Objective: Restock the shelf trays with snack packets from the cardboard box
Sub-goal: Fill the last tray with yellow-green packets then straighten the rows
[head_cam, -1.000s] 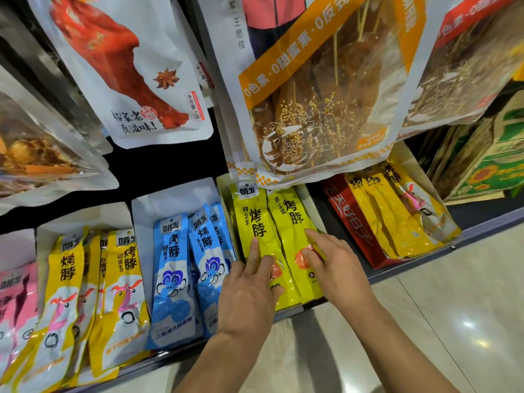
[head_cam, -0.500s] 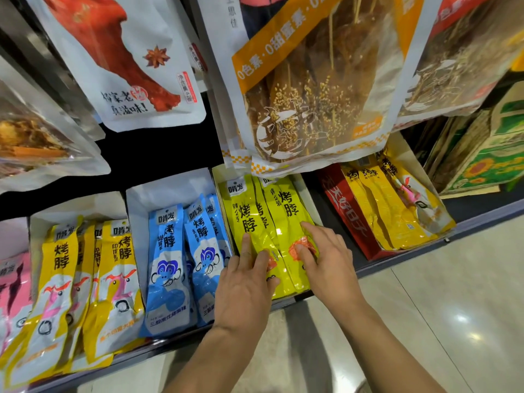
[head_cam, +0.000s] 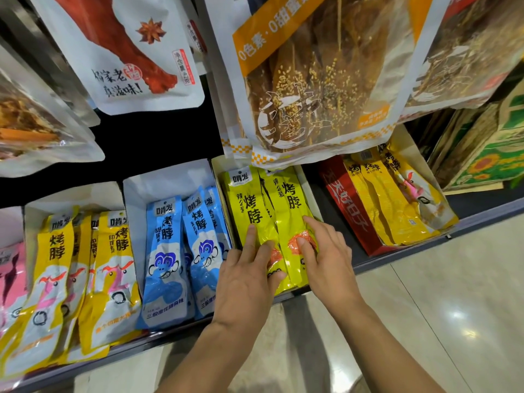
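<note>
Lime-yellow snack packets [head_cam: 286, 211] lie in a pale open tray [head_cam: 312, 180] on the low shelf. My left hand [head_cam: 249, 276] rests flat on the left packets, fingers straight and pointing up the tray. My right hand [head_cam: 326, 256] lies on the right packets, fingers pressing near an orange patch. Neither hand grips anything. The cardboard box is out of view.
Blue packets [head_cam: 167, 251] fill the white tray to the left, yellow packets [head_cam: 56, 279] beyond it. A red tray [head_cam: 346, 217] of yellow packets stands to the right. Large bags [head_cam: 312, 80] hang above the trays. The shelf's front edge [head_cam: 397, 253] borders a glossy floor.
Both hands stayed on the lime-yellow packets, shifting slightly up the tray. The view has drifted a little.
</note>
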